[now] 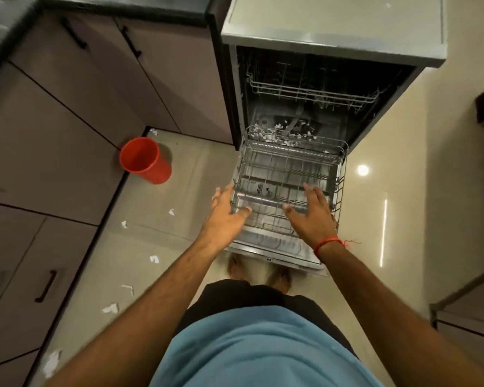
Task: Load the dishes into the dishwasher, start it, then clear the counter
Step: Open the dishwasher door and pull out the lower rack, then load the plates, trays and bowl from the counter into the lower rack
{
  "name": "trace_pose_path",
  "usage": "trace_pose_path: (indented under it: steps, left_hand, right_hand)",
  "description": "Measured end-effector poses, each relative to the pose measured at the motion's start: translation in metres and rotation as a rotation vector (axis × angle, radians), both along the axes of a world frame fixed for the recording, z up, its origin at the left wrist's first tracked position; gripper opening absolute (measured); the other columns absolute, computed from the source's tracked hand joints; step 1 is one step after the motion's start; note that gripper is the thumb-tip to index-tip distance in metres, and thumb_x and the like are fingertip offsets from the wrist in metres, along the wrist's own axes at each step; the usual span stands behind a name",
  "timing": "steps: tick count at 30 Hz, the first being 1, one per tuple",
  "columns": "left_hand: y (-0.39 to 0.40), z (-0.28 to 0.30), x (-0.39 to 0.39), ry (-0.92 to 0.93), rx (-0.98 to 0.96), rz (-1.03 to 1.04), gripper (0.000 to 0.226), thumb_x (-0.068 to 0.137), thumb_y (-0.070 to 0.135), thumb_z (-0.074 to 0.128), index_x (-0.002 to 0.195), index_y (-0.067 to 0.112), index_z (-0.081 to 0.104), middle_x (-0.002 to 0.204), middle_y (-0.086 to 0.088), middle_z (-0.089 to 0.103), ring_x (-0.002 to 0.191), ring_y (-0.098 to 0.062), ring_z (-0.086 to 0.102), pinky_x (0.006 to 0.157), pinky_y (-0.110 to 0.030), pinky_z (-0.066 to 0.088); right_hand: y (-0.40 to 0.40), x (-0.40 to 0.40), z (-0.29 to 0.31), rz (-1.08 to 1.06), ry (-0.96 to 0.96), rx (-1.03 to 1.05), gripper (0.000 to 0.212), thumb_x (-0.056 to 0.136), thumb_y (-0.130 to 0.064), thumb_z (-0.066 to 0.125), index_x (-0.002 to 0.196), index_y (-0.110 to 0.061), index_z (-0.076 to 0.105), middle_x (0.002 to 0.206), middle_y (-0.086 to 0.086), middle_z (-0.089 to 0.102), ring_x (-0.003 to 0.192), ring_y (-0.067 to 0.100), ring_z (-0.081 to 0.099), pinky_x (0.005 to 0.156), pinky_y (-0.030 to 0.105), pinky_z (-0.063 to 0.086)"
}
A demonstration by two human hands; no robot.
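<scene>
Head view: prep step, both hands spread wide over the front edge of the pulled-out grey wire lower rack [288,174], holding nothing

Left hand [225,216] and right hand [310,210] look set to position that rack on the open dishwasher [333,32] door; no dishes visible yet. The rack only has white paper-like scraps along its back edge, the upper wire rack [313,92] looks bare, and I can't tell what's in the red plastic bucket [145,160] on the floor

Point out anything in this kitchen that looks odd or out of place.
White paper-like scraps lie scattered over the floor by the cabinets, and more white bits sit at the back of the pulled-out lower rack and on the dishwasher bottom. Litter inside a dishwasher is unusual. The rack holds no dishes.
</scene>
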State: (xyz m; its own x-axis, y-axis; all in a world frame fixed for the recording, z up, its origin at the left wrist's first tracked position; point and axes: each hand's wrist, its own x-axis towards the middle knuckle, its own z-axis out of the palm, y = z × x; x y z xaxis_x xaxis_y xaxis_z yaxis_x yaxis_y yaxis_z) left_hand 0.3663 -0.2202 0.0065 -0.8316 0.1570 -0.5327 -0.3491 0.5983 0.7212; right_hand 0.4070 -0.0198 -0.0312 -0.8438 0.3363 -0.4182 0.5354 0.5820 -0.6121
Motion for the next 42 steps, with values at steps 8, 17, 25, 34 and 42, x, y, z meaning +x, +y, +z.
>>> trace_pose_path:
  steps: [8, 17, 25, 34, 42]
  left_hand:
    - [-0.035, 0.034, -0.012, 0.098, 0.049, 0.102, 0.078, 0.100, 0.035, 0.061, 0.161, 0.032, 0.013, 0.170, 0.002, -0.005, 0.156, -0.012, -0.003, 0.119, -0.031, 0.007]
    - [-0.123, 0.079, -0.057, 0.215, 0.130, 0.132, 0.076, 0.100, 0.031, 0.060, 0.161, 0.030, 0.015, 0.170, 0.002, -0.005, 0.155, -0.009, -0.005, 0.108, -0.023, 0.006]
    - [-0.233, 0.117, -0.109, 0.300, 0.121, 0.109, 0.076, 0.099, 0.033, 0.061, 0.161, 0.034, 0.016, 0.170, 0.002, -0.003, 0.156, -0.018, 0.005, 0.119, -0.035, 0.015]
    - [-0.312, 0.122, -0.158, 0.304, 0.117, 0.153, 0.076, 0.098, 0.036, 0.061, 0.160, 0.037, 0.016, 0.170, 0.003, -0.003, 0.155, -0.025, 0.012, 0.121, -0.048, 0.025]
    - [-0.336, 0.114, -0.214, 0.263, 0.098, 0.145, 0.077, 0.098, 0.036, 0.062, 0.160, 0.038, 0.016, 0.170, 0.002, -0.004, 0.155, -0.027, 0.013, 0.121, -0.048, 0.026]
  right_hand:
    - [-0.041, -0.038, 0.044, 0.078, 0.115, -0.056, 0.076, 0.094, -0.053, 0.057, 0.157, -0.033, 0.019, 0.167, 0.000, 0.004, 0.153, 0.023, 0.007, 0.121, 0.059, 0.015]
    - [-0.140, -0.086, 0.083, 0.100, 0.228, -0.118, 0.075, 0.094, -0.048, 0.060, 0.156, -0.032, 0.022, 0.167, 0.002, 0.006, 0.153, 0.020, 0.007, 0.122, 0.054, 0.015]
    - [-0.249, -0.143, 0.114, 0.095, 0.319, -0.122, 0.074, 0.093, -0.045, 0.062, 0.156, -0.027, 0.027, 0.167, 0.004, 0.008, 0.153, 0.018, 0.007, 0.122, 0.045, 0.015]
    - [-0.322, -0.196, 0.132, 0.134, 0.341, -0.157, 0.073, 0.091, -0.046, 0.064, 0.155, -0.031, 0.031, 0.167, -0.001, 0.008, 0.152, 0.016, 0.014, 0.122, 0.046, 0.020]
    - [-0.343, -0.250, 0.126, 0.128, 0.331, -0.207, 0.071, 0.093, -0.045, 0.064, 0.154, -0.031, 0.031, 0.167, -0.001, 0.008, 0.152, 0.012, 0.011, 0.119, 0.034, 0.017]
